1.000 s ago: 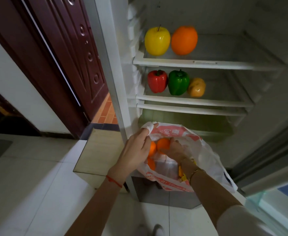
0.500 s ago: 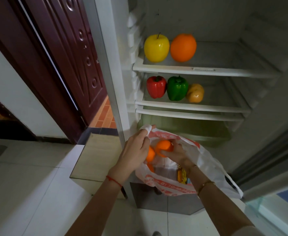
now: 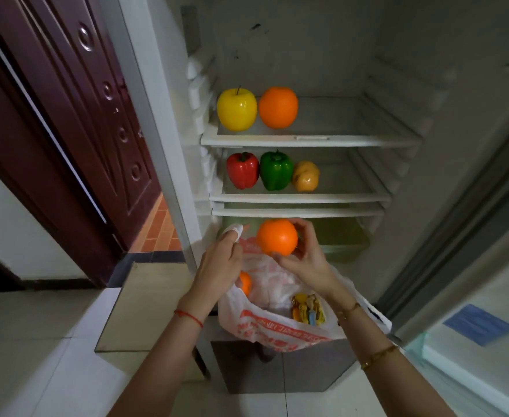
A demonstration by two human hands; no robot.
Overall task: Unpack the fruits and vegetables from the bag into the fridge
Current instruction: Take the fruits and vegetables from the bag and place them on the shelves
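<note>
Head view: right hand (image 3: 303, 260) closed around a smooth, round, glossy orange (image 3: 277, 237), fingertips on its right side and underside, lifted clear above the mouth of the bag (image 3: 277, 329) and in front of the pale green crisper drawer (image 3: 343, 236) at the bottom of the fridge (image 3: 322, 70). Left hand (image 3: 220, 263) pinched shut on the bag's white handle (image 3: 233, 230), holding the mouth open. Bag thin white plastic with red-orange printing, hanging slack just below both hands; inside, a second orange fruit (image 3: 245, 283) against the left wall, partly hidden by the left wrist, and a yellow printed packet (image 3: 309, 310) toward the right. On the upper shelf (image 3: 352, 139), near its left end, a shiny yellow apple (image 3: 236, 109) with a dark stem, and a large orange (image 3: 278, 107) just beside it on the right. On the middle shelf (image 3: 352, 197), again at the left end, red pepper (image 3: 242, 170), green pepper (image 3: 276, 170) and a dull yellow lumpy item (image 3: 306, 176) lined up close together in a row; kind of the last one unclear. Red cord on the left wrist, thin gold-coloured bracelets on the right forearm. Dark red panelled door (image 3: 81, 115) to the left of the fridge, pale floor tiles (image 3: 36, 356) below.
</note>
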